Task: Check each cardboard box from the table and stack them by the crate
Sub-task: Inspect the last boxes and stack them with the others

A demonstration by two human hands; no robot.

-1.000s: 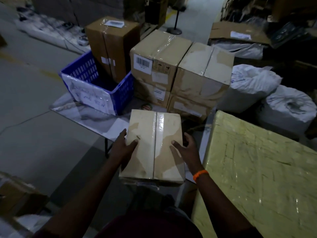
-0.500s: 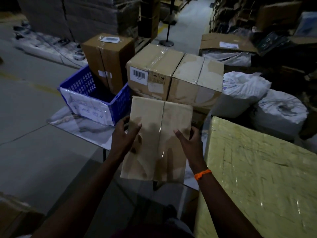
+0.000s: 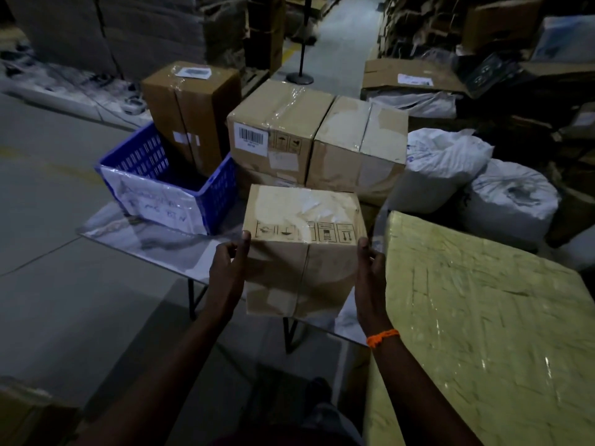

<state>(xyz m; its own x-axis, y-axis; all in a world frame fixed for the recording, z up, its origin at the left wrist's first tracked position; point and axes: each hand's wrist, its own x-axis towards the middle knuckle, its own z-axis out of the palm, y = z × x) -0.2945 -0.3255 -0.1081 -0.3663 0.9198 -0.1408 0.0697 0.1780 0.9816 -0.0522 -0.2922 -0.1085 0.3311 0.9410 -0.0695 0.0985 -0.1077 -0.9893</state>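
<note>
Hands (image 3: 229, 263) hold cardboard box (image 3: 302, 252) near blue crate (image 3: 222, 188).

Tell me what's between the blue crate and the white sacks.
A barcode-labelled cardboard box and a tape-patched cardboard box, side by side, seen in the head view.

The glossy table (image 3: 161, 249) on thin dark legs (image 3: 192, 297) spreads beneath and beyond the left fingers (image 3: 227, 252). Beyond those fingers a blue crate (image 3: 222, 194) sits on it, stacked boxes (image 3: 277, 136) just to its right.
</note>
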